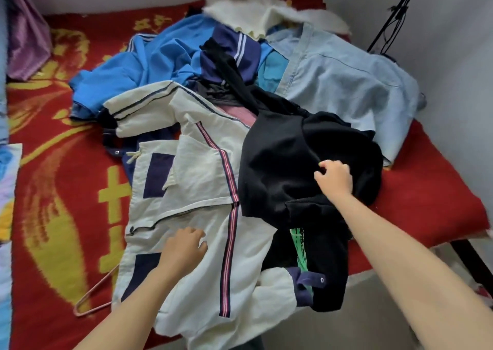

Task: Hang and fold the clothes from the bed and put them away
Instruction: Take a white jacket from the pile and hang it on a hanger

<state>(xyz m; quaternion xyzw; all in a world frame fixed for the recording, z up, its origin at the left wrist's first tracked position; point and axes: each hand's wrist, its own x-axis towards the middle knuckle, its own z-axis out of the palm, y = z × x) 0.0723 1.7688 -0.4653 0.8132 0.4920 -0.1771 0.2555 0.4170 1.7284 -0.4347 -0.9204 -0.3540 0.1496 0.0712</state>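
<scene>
Red patterned bedspread (61, 178) beneath: right hand (334, 177) grips black fabric garment (280, 162), seemingly to lift it; left hand (184, 248) steadies cream striped jacket (197, 162), grip unclear.

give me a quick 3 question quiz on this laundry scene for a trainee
1. True or false: the right hand pinches the black garment.
2. The left hand touches: A the cream jacket, B a shoe, C a book.
3. What colour is the wire hanger on the bed?
Key: 1 true; 2 A; 3 pink.
</scene>
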